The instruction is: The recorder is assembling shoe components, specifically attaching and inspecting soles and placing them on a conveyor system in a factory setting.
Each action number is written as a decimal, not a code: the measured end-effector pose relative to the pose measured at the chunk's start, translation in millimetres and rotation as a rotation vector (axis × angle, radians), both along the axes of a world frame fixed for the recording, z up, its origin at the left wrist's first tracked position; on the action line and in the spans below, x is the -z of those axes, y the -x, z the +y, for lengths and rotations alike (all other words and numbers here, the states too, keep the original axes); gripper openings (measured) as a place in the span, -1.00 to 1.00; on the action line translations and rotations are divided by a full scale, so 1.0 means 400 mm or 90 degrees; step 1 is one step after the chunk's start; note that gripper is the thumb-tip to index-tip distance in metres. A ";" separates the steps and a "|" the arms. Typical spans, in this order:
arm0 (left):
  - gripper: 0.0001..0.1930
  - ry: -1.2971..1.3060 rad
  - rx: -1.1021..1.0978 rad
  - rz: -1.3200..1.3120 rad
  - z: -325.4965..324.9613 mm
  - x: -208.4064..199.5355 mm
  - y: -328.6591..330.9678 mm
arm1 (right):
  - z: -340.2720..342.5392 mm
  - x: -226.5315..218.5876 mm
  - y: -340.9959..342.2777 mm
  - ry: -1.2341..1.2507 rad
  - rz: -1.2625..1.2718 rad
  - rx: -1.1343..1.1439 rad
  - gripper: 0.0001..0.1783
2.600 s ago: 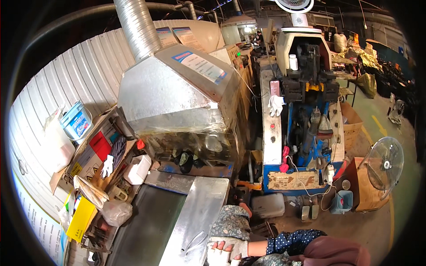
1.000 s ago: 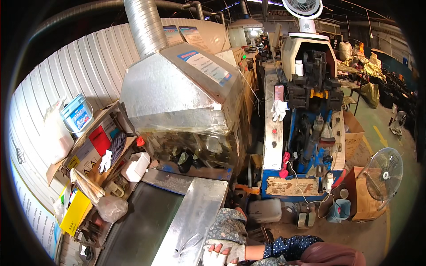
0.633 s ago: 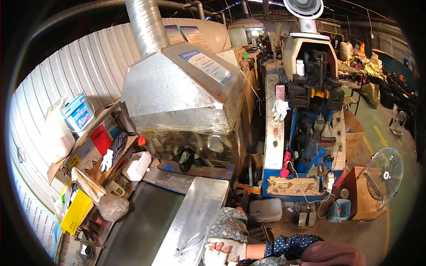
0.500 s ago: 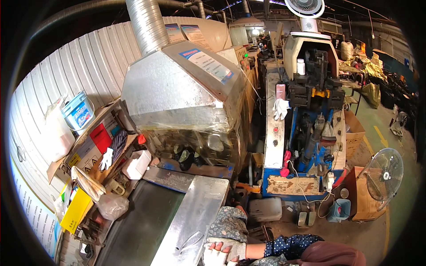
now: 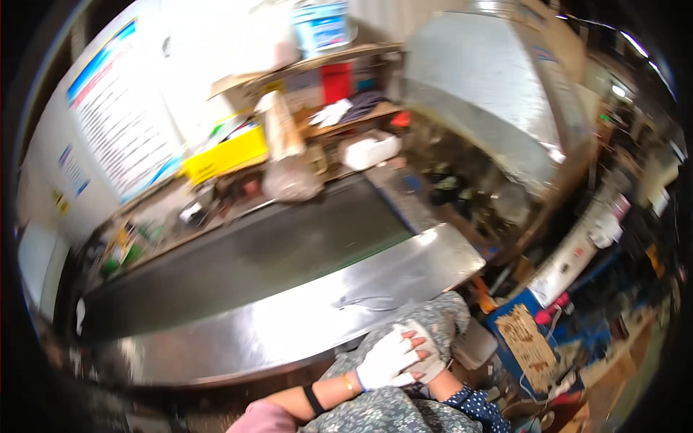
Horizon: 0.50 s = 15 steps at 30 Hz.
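My left hand (image 5: pixel 390 359), in a white glove with bare fingertips, lies across my right hand over my lap. Its fingers are spread a little, and no object shows in them. Underneath, my right hand (image 5: pixel 434 366) wears a similar pale glove; its fingers are mostly hidden. Both hands rest on a grey floral apron (image 5: pixel 411 411). Just beyond them is a shiny metal ledge (image 5: pixel 238 339), on which a slim metal tool (image 5: pixel 367 302) lies, too blurred to name. Behind the ledge runs a dark conveyor belt (image 5: pixel 267 252).
A metal hood (image 5: pixel 476 72) stands at the far right end of the belt. Along the wall, a shelf (image 5: pixel 375 49) carries a blue-white bucket (image 5: pixel 321 29). Below are a yellow box (image 5: pixel 225 155) and a white container (image 5: pixel 370 149). A blue-framed machine (image 5: pixel 516 314) stands at right.
The view has swung left, bringing more of the belt and the wall poster into sight. My left forearm now shows; the hands remain together on my lap.
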<state>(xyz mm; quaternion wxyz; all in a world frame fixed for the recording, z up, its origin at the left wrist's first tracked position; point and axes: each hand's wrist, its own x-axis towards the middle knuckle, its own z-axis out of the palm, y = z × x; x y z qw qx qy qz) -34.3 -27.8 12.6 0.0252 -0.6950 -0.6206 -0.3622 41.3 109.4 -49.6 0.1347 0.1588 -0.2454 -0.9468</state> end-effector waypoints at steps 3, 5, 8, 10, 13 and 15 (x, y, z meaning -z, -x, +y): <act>-0.49 -0.007 0.000 0.014 -0.006 -0.004 -0.004 | 0.014 0.019 -0.007 -0.258 0.012 0.018 -0.53; -0.50 -0.009 -0.014 0.001 -0.008 0.000 0.000 | 0.004 0.000 -0.001 -0.316 -0.027 0.049 -0.53; -0.49 -0.015 -0.017 -0.010 -0.012 -0.004 -0.002 | -0.007 -0.006 0.001 -0.347 -0.047 0.063 -0.53; -0.49 -0.020 -0.019 -0.011 -0.015 -0.001 -0.005 | -0.012 -0.009 -0.003 -0.360 -0.056 0.069 -0.53; -0.48 -0.028 -0.013 -0.014 -0.014 0.005 0.000 | -0.007 -0.015 -0.005 -0.377 -0.073 0.083 -0.53; -0.48 -0.034 -0.009 -0.014 -0.014 0.009 0.001 | -0.007 -0.019 -0.002 -0.388 -0.082 0.089 -0.53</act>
